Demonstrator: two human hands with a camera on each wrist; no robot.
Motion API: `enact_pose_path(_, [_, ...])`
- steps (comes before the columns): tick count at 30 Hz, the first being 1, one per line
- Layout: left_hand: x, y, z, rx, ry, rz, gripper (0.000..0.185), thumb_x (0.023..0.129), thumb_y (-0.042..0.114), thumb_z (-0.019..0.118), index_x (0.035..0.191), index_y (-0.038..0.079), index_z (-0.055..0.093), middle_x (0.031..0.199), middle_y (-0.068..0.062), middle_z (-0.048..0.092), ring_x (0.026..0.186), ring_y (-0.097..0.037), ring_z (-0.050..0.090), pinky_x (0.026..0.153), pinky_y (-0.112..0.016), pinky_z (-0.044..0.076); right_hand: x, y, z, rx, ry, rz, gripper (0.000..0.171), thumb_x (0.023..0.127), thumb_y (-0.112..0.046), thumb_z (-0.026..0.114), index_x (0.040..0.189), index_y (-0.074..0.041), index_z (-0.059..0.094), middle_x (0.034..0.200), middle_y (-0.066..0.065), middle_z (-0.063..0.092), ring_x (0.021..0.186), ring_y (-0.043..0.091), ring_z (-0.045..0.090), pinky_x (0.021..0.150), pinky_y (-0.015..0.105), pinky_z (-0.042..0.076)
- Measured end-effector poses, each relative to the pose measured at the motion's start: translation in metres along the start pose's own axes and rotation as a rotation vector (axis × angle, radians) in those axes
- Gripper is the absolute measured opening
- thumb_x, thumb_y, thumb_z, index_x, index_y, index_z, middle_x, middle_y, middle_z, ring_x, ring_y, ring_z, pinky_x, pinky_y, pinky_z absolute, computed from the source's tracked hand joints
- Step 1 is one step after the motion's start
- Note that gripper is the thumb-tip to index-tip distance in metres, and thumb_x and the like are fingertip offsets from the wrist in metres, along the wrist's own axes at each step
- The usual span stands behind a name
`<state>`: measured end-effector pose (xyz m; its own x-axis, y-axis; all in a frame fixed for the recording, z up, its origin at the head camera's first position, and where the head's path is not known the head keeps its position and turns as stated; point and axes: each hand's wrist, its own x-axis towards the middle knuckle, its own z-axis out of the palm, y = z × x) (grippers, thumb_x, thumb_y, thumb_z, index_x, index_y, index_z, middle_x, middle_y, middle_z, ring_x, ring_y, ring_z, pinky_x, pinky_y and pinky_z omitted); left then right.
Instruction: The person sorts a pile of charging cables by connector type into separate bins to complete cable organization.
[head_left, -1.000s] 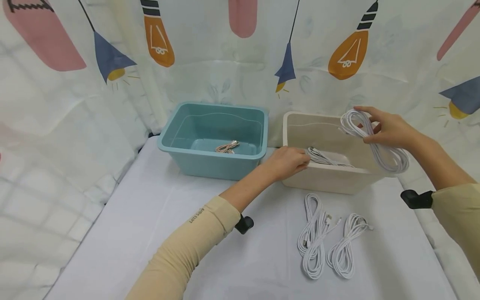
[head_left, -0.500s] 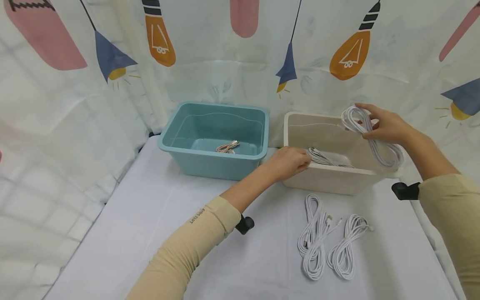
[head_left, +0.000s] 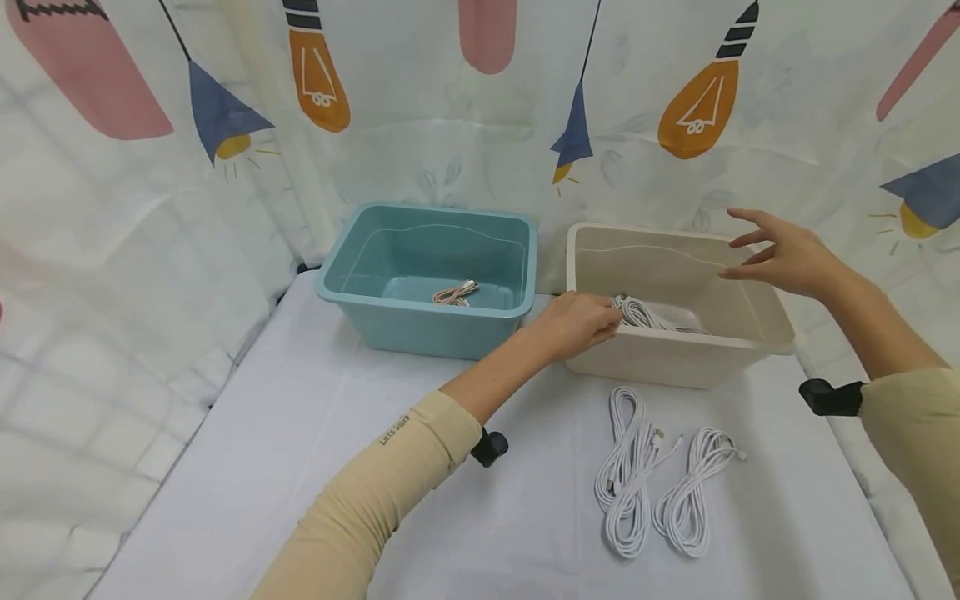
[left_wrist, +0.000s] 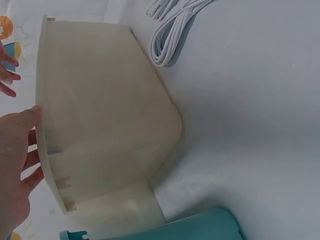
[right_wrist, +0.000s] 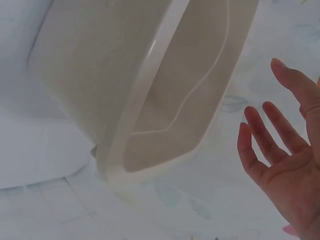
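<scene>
- So far, white cable coils (head_left: 648,315) lie inside the beige bin (head_left: 750,321), bunched toward its near-left corner; how many are there cannot be told.
- 2 more white coils (head_left: 651,479) lie on the table (head_left: 300,433) just in front of that bin, so by my reading the sorting is partly done, with these 2 left.
- Over the bin's far-right side hovers the right hand (head_left: 780,254), fingers spread and straight, holding nothing.
- At the bin's near-left rim rests the left hand (head_left: 577,323), fingers loosely bent over the edge beside the coils; no firm grip shows.
- Beside it, the teal bin (head_left: 375,321) holds 1 pinkish cable (head_left: 454,293).
</scene>
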<state>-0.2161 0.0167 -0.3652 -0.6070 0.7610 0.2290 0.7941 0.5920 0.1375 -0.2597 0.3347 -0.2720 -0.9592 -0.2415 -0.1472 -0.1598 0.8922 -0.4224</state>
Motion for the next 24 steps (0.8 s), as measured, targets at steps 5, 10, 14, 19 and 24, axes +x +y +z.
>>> enact_pose_path(5, [0.0, 0.0, 0.0, 0.011, -0.004, -0.001, 0.015, 0.107, 0.022, 0.066, 0.102, 0.012, 0.075, 0.097, -0.002, 0.071, 0.083, -0.017, 0.066, 0.072, -0.029, 0.051, -0.009, 0.001, 0.003, 0.021, 0.007, -0.008, 0.102, 0.1, -0.033, 0.076, 0.171, -0.011, 0.006, 0.154, 0.038, 0.043, 0.131, 0.061, 0.052, 0.099, 0.068, 0.052])
enact_pose_path(10, [0.001, 0.001, 0.0, 0.014, -0.014, -0.01, 0.017, 0.108, 0.023, 0.064, 0.103, 0.012, 0.075, 0.097, -0.001, 0.071, 0.083, -0.015, 0.064, 0.072, -0.028, 0.05, -0.017, 0.002, 0.006, 0.025, 0.038, -0.03, 0.098, 0.099, -0.033, 0.078, 0.17, -0.009, 0.014, 0.151, 0.037, 0.048, 0.129, 0.059, 0.055, 0.087, 0.049, 0.062])
enact_pose_path(14, [0.001, 0.002, -0.001, 0.005, -0.023, -0.021, 0.017, 0.108, 0.023, 0.063, 0.102, 0.012, 0.075, 0.097, -0.001, 0.071, 0.081, -0.015, 0.062, 0.072, -0.027, 0.048, -0.025, 0.003, 0.012, 0.031, 0.071, -0.043, 0.095, 0.098, -0.034, 0.078, 0.168, -0.007, 0.02, 0.149, 0.036, 0.051, 0.127, 0.058, 0.057, 0.084, 0.05, 0.062])
enact_pose_path(19, [0.002, 0.003, -0.003, 0.004, -0.027, -0.028, 0.017, 0.108, 0.022, 0.064, 0.101, 0.012, 0.074, 0.097, -0.001, 0.071, 0.08, -0.014, 0.061, 0.071, -0.027, 0.048, -0.037, 0.003, 0.02, 0.051, 0.121, -0.047, 0.09, 0.099, -0.032, 0.077, 0.167, -0.006, 0.025, 0.146, 0.036, 0.052, 0.125, 0.06, 0.056, 0.086, 0.051, 0.062])
enact_pose_path(24, [0.002, 0.003, -0.003, 0.002, -0.029, -0.032, 0.016, 0.108, 0.023, 0.064, 0.101, 0.012, 0.074, 0.097, -0.001, 0.071, 0.081, -0.014, 0.062, 0.072, -0.028, 0.048, -0.049, 0.003, 0.029, 0.078, 0.163, -0.053, 0.083, 0.1, -0.03, 0.076, 0.164, -0.004, 0.031, 0.143, 0.037, 0.055, 0.123, 0.061, 0.056, 0.067, 0.008, 0.042])
